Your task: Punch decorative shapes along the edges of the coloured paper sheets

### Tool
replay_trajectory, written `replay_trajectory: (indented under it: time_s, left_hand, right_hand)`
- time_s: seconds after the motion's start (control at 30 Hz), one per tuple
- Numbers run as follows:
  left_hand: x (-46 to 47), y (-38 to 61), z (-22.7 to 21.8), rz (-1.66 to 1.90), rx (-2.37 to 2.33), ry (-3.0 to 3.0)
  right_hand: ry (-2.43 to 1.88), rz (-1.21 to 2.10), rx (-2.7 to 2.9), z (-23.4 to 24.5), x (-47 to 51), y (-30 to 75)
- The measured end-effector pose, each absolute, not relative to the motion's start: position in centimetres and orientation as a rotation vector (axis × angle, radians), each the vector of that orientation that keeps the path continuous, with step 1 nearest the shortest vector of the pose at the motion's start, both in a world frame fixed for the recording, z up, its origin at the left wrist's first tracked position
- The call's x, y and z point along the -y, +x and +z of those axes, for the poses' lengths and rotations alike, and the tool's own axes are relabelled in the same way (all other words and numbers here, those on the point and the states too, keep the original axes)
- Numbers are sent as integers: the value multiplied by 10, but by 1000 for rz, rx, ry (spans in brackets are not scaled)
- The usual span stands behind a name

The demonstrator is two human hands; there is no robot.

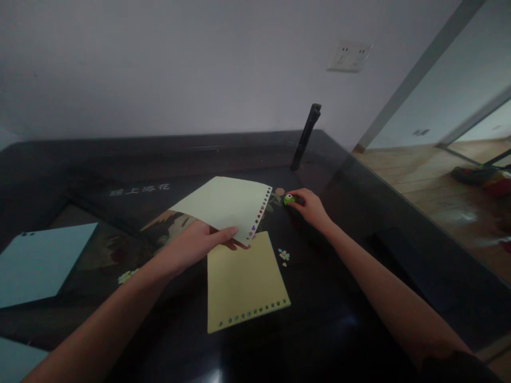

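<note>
My left hand pinches the near corner of a pale green sheet of paper and holds it lifted above the dark table. That sheet has a row of small punched shapes along its right edge. Beneath it lies a yellow sheet with a punched row along its near edge. My right hand is reached out to the far right of the sheets, fingers closed on a small green paper punch that rests on the table.
Small punched paper bits lie right of the yellow sheet, more scraps lie by my left forearm. Light blue sheets sit at the left. A dark upright post stands at the table's back. A wooden floor lies beyond the right edge.
</note>
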State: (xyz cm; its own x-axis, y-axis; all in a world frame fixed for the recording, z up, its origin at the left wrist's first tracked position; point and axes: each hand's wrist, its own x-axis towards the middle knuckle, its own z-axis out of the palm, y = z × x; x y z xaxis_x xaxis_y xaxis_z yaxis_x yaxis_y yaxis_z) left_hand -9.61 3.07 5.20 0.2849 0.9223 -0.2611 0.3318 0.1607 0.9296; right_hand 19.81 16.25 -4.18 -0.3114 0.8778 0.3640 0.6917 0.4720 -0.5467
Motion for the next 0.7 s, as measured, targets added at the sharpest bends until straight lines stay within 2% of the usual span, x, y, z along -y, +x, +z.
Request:
replay_trajectory:
  time_s: [0.47, 0.7]
  left_hand:
    - [-28, -93, 53, 630, -1244, 1463]
    - [-26, -95, 51, 562, -1191, 1505]
  right_hand:
    - [-1346, 361, 2053, -40, -156, 189]
    - [-1324, 452, 1948, -2, -146, 184]
